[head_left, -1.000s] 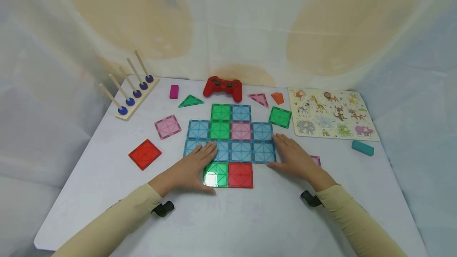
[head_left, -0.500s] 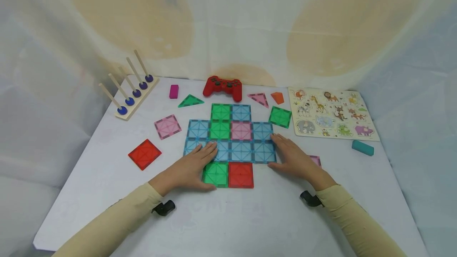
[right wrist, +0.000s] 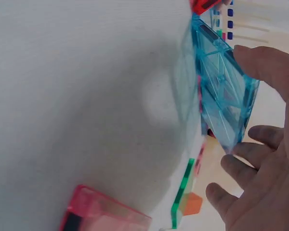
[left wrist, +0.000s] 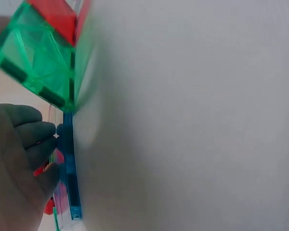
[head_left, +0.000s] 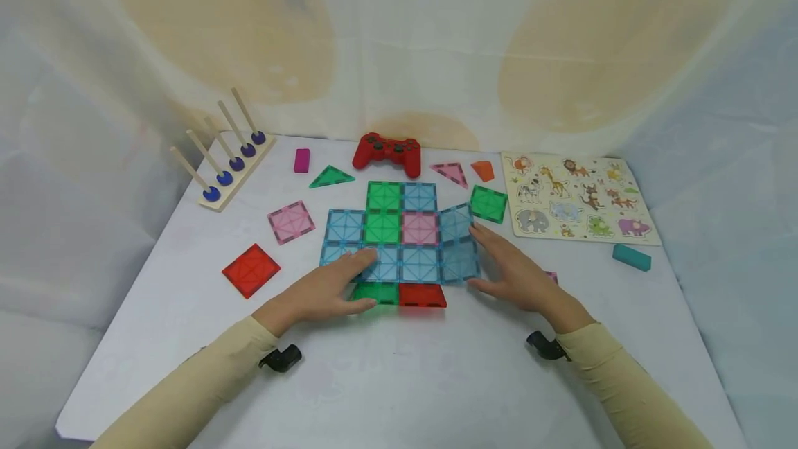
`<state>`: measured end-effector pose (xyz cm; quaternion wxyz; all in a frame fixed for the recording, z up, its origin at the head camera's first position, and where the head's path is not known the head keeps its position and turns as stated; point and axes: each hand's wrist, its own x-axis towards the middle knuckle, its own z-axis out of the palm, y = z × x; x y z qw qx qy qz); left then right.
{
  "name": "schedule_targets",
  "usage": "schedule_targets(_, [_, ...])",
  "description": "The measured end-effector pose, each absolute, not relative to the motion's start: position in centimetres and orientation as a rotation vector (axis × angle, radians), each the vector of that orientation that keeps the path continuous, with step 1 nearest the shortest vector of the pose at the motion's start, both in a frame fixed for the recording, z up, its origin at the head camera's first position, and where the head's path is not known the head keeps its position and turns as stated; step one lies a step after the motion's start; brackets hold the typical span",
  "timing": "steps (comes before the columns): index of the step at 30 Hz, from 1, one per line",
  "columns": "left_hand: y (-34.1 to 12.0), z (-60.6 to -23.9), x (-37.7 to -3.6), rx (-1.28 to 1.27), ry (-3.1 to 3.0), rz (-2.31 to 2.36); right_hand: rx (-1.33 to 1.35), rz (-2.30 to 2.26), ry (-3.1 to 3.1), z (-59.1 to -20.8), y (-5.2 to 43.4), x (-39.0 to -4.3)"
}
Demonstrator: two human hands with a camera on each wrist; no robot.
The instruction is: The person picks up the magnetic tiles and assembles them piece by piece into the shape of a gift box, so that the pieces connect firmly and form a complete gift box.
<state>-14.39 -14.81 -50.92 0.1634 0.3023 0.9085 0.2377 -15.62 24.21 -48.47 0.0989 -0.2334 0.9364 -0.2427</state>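
In the middle of the white table (head_left: 436, 380) lies a joined sheet of translucent square plastic magnetic tiles (head_left: 399, 241), mostly blue with green, pink and red squares. Its near green and red tiles tilt up off the table, and so do the blue tiles on the right. The left hand (head_left: 324, 289) lies fairly flat, fingers on the near-left tiles; the right hand (head_left: 514, 269), fingers spread, lifts the right blue edge.

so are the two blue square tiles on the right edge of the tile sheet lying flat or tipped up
Tipped up. The two blue translucent square tiles rise off the white table in the right wrist view, the right hand against them.
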Motion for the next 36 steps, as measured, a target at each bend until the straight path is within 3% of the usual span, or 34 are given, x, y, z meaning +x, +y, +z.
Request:
schedule_targets(8, [-15.1,-50.7,-14.8,0.706,2.590,0.827,-0.763,-0.820,2.727,-48.0,23.7,-16.0])
schedule_targets(36, [-15.0,-51.1,-14.6,0.758,2.592,1.008,-0.852,-0.874,2.693,-48.0,20.5,-16.7])
